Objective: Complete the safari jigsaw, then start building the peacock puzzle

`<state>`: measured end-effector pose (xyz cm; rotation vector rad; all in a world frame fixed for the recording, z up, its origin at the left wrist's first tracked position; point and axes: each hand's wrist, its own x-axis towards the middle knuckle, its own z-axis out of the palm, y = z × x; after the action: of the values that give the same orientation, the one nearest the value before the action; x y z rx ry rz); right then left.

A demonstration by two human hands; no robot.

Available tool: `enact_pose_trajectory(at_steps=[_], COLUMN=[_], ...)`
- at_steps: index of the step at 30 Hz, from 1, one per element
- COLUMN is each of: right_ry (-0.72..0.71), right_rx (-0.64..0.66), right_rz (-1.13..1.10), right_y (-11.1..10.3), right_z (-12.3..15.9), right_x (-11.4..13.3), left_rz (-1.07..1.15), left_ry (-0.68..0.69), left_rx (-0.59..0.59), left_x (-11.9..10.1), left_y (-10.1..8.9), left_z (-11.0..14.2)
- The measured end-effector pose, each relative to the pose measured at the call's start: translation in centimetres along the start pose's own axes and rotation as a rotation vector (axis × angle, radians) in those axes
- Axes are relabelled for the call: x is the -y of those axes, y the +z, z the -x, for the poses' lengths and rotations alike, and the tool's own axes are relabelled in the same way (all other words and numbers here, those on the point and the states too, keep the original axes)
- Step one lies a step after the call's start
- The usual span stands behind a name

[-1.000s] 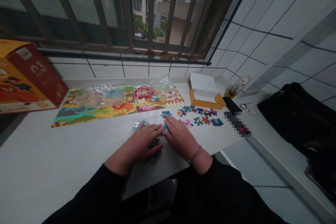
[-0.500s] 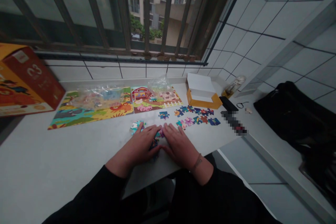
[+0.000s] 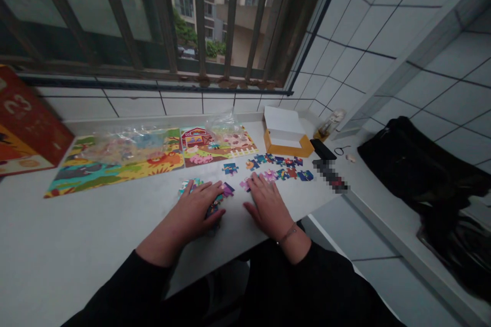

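White smooth tabletop (image 3: 99,235) is running beneath a brown-barred window (image 3: 200,20); the loosely spread left hand (image 3: 195,209) and right hand (image 3: 269,205) are partly hiding multicoloured jigsaw pieces (image 3: 214,208).

Your right hand (image 3: 268,207) has moved away from your left hand (image 3: 195,209) — fingertips now at a pink puzzle piece (image 3: 244,184).
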<state>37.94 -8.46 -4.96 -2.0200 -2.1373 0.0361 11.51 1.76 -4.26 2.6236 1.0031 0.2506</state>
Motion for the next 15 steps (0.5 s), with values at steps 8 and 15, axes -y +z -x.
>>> enact_pose_trajectory(at_steps=[8,15], right_ry=[0.635,0.741], right_rx=[-0.037,0.030], right_rz=[0.112,0.063], right_y=[-1.1,-1.2], right_z=[1.4,1.6], right_x=[-12.0,-16.2], left_rz=[-0.026,-0.049], left_ry=[-0.047,-0.047], left_rx=[-0.044,-0.051], left_x=[0.4,0.8], left_y=[0.2,0.5], left_z=[-0.1,-0.1])
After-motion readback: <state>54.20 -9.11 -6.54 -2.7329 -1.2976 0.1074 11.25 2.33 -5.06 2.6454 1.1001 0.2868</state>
